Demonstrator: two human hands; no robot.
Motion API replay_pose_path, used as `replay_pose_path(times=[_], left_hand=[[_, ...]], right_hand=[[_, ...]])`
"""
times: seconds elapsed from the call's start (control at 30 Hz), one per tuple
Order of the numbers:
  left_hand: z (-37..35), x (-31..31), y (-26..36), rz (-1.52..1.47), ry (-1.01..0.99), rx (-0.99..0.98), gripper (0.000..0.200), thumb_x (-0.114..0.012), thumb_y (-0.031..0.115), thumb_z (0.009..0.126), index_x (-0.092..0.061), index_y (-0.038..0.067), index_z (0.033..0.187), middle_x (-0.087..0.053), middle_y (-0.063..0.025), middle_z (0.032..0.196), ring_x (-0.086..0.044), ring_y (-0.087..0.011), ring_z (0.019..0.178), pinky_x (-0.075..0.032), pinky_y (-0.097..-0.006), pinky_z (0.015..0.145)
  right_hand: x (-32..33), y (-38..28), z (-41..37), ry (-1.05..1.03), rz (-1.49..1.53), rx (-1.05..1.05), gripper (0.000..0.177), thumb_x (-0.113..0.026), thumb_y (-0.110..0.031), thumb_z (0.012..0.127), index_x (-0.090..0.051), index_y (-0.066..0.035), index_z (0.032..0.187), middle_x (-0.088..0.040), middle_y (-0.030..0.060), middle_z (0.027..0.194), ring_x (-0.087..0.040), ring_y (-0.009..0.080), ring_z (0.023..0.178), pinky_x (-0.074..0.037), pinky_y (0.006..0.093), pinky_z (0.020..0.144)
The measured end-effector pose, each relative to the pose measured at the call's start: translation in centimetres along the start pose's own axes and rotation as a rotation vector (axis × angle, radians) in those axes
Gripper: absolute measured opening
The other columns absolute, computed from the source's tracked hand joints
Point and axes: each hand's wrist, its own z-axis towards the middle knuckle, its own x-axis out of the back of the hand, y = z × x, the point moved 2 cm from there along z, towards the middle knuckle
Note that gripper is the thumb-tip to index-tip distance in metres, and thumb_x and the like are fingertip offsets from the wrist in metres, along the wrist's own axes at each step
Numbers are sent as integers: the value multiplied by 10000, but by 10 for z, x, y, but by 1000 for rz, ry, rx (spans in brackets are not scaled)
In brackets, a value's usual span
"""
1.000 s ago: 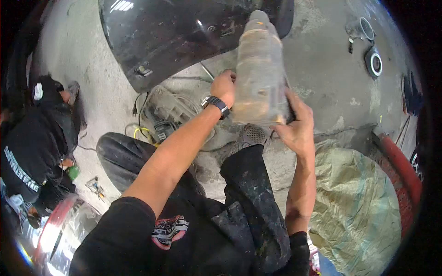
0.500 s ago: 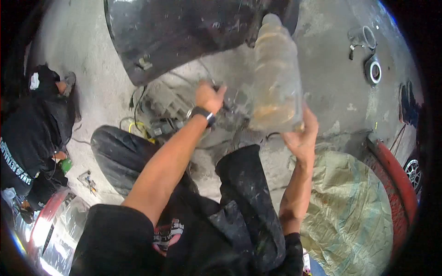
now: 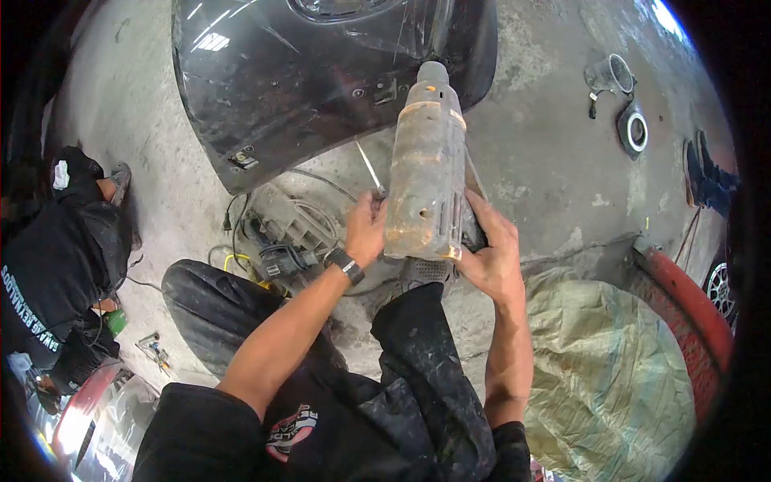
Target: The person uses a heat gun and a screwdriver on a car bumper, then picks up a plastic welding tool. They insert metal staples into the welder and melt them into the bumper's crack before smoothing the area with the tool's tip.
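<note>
Hands (image 3: 491, 255) with heat gun (image 3: 422, 181), rod (image 3: 369, 166), "REYNALDO" shirt (image 3: 56, 265)

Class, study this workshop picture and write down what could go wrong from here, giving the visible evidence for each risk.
The bulky tool in the right hand points its nose towards the dark panel; a slip might mark it.

The thin rod at the left hand's fingertips reaches towards the panel's edge and could scratch it.

Loose cable on the floor might snag a foot.
</note>
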Motion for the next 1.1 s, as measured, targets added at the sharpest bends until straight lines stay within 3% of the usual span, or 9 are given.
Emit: replay_pose_path(times=[0.1,0.2,0.3,0.4,0.57,0.67,0.77,0.9,1.1], left_hand=[[-27,-2,45,467,-88,-209,230,-559,168,997,-548,-47,1078,-611,-144,862,-578,-218,767,-477,-391,728],[-46,0,64,619,-136,-346,272,-522,210,1010,-543,-50,1088,-602,-148,865,-564,-218,774,-472,-384,740],[-62,14,71,710,-172,-207,306,-499,252,1011,-551,-37,1097,-598,-139,869,-564,-215,791,-467,-376,748],[-80,12,113,644,-169,69,330,-503,290,1007,-558,-22,1100,-593,-127,863,-567,-208,801,-466,-374,746],[-77,31,89,576,-174,-7,342,-527,315,1008,-563,-13,1099,-573,-96,823,-543,-178,767,-465,-358,724],[-82,19,105,408,-155,166,347,-536,318,1013,-570,-11,1116,-569,-77,821,-518,-152,760,-458,-330,717],[-76,32,89,524,-182,84,353,-543,314,1017,-574,-9,1156,-573,-54,832,-532,-128,769,-466,-308,722],[-77,31,88,426,-169,196,351,-542,294,1021,-575,-10,1192,-583,-35,850,-544,-110,783,-477,-292,735],[-73,34,93,379,-174,146,213,-525,197,1040,-573,27,1158,-549,39,857,-499,-46,755,-436,-238,679]], right_hand=[[0,-1,1,9,5,-1,652,-798,-126,690,-594,42,1286,-677,244,1163,-673,401,1056,-527,426,916],[-1,1,1,10,3,8,652,-798,-129,694,-592,40,1290,-676,246,1162,-672,403,1059,-527,428,916],[0,2,0,-1,4,7,653,-797,-130,701,-588,40,1296,-674,244,1171,-671,402,1065,-525,427,923],[2,-1,2,-8,23,-14,658,-799,-134,705,-584,39,1302,-673,244,1176,-671,398,1067,-525,428,924],[3,0,4,0,7,29,663,-802,-140,707,-581,42,1304,-673,244,1177,-672,396,1069,-526,426,922],[3,0,3,-1,-6,19,659,-807,-145,709,-583,42,1300,-674,246,1176,-671,397,1069,-526,426,922],[3,0,2,-2,-15,11,654,-807,-146,710,-587,42,1296,-674,248,1176,-672,399,1064,-527,426,920],[3,4,-5,11,-43,33,651,-808,-147,707,-592,36,1294,-673,249,1176,-671,407,1057,-528,430,912],[9,20,-40,210,-292,-138,656,-794,-156,743,-568,22,1332,-663,262,1176,-658,418,1071,-522,441,915]])
